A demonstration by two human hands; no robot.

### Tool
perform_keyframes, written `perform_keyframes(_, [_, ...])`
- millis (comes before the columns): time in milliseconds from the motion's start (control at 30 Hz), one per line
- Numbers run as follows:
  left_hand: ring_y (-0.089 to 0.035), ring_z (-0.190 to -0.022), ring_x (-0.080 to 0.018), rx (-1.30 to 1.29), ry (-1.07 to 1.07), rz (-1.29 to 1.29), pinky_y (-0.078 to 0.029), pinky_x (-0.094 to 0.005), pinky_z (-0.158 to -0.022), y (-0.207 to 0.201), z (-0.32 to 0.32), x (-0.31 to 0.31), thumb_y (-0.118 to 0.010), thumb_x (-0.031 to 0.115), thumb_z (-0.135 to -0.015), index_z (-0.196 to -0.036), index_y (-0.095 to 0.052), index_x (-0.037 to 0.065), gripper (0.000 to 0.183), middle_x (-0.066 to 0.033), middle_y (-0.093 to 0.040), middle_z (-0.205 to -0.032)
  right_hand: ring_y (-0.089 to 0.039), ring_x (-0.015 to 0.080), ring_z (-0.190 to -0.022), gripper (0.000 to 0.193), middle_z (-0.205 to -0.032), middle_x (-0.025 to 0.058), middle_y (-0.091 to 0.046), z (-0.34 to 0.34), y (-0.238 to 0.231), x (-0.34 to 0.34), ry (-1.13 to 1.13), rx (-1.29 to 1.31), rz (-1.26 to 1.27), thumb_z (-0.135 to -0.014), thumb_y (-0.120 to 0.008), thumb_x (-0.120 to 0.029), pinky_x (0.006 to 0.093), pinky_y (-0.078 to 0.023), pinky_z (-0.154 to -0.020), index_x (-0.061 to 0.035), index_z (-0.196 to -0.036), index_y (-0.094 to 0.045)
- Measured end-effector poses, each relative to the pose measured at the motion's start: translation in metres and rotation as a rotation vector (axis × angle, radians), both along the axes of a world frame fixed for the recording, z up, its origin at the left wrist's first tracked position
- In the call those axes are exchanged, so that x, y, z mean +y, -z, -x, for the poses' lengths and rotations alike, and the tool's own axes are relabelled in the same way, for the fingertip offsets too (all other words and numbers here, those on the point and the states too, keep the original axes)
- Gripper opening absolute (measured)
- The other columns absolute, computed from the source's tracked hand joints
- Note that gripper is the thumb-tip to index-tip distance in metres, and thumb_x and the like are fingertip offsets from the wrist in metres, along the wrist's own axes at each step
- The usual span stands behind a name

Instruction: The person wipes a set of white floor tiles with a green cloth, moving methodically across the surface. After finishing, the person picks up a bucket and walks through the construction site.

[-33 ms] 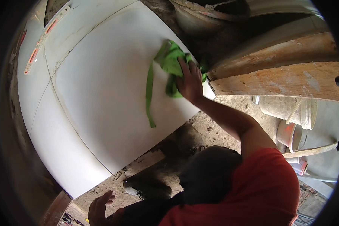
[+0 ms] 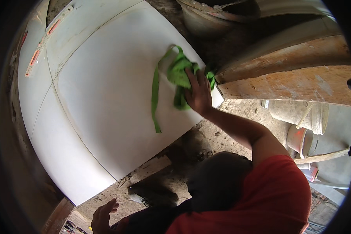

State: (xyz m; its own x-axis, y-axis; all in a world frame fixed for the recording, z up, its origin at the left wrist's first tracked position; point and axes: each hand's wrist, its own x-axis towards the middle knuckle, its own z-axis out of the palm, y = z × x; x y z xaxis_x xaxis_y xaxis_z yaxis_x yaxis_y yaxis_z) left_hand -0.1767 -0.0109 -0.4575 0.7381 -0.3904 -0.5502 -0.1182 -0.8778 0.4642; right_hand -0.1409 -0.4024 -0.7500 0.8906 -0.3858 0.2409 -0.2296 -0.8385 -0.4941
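Note:
My right hand (image 2: 199, 93) presses a crumpled green cloth (image 2: 179, 74) against a large white tile (image 2: 105, 89), near its right-hand corner. Two fingers lie stretched over the cloth; the rest of the grip is partly hidden. A thin green strap (image 2: 155, 101) trails from the cloth across the tile toward me. Low at the left, my left hand (image 2: 102, 216) hangs off the tiles with nothing in it, its fingers slightly bent and apart from the thumb.
More white tiles (image 2: 62, 156) adjoin at the left, with dirty joints. A narrow bar with red-rimmed slots (image 2: 46, 41) lies at the upper left. Wooden boards (image 2: 292, 82) run rightward from the tile's corner. Buckets stand at the top (image 2: 206, 19) and right (image 2: 296, 113).
My right hand and the bunched cloth have shifted slightly toward me and to the right. The strap's loose end has barely moved; my left hand stays where it was.

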Motion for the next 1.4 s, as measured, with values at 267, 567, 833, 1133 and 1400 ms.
perform_keyframes(267, [-0.068,-0.105,-0.0320,-0.003,0.086,-0.027,-0.053,-0.0420,-0.093,0.001,-0.004,-0.001,-0.075,0.019,-0.090,-0.134,-0.061,0.004,0.048,-0.0163,-0.069,-0.119,-0.049,0.0449,-0.126,0.079,-0.138,0.0252,-0.048,-0.048,0.046,-0.021,-0.197,-0.167,0.075,-0.076,-0.072,-0.013,0.0534,-0.042,-0.105,-0.0207,-0.150,-0.045])
perform_keyframes(567, [-0.068,-0.104,-0.0292,-0.004,-0.014,-0.025,-0.053,-0.0410,-0.091,0.000,0.001,0.000,-0.073,0.021,-0.092,-0.135,-0.060,0.005,0.048,-0.0159,-0.070,-0.119,-0.048,0.0457,-0.126,0.073,-0.138,0.0261,-0.049,-0.125,0.030,-0.028,0.162,0.080,0.108,-0.089,-0.067,-0.029,0.0552,-0.045,-0.102,-0.0261,-0.155,-0.035])
perform_keyframes(833, [-0.068,-0.104,-0.0267,0.069,-0.007,-0.102,-0.052,-0.0394,-0.092,0.022,-0.023,-0.003,-0.073,0.020,-0.092,-0.137,-0.060,0.008,0.049,-0.0148,-0.071,-0.115,-0.035,0.0474,-0.142,0.089,-0.153,0.0282,-0.036,0.063,-0.001,0.046,-0.142,0.283,-0.035,-0.077,-0.077,-0.022,0.0567,-0.033,-0.116,-0.0284,-0.155,-0.037])
perform_keyframes(1133, [-0.067,-0.102,-0.0242,0.052,-0.012,-0.065,-0.052,-0.0383,-0.092,0.019,-0.014,0.000,-0.073,0.015,-0.092,-0.138,-0.059,0.007,0.048,-0.0140,-0.071,-0.114,-0.032,0.0546,-0.143,0.079,-0.151,0.0401,-0.032,0.008,0.012,-0.003,0.083,0.246,0.083,-0.091,-0.067,-0.037,0.0571,-0.031,-0.117,-0.0198,-0.158,-0.029])
perform_keyframes(1400, [-0.067,-0.101,-0.0242,0.068,-0.027,-0.072,-0.052,-0.0384,-0.092,0.021,-0.014,0.001,-0.073,0.013,-0.093,-0.137,-0.059,0.005,0.047,-0.0143,-0.071,-0.115,-0.024,0.0633,-0.142,0.077,-0.149,0.0491,-0.023,0.108,-0.003,0.023,0.162,0.407,-0.038,-0.097,-0.062,-0.033,0.0590,-0.026,-0.118,-0.0131,-0.160,-0.023])
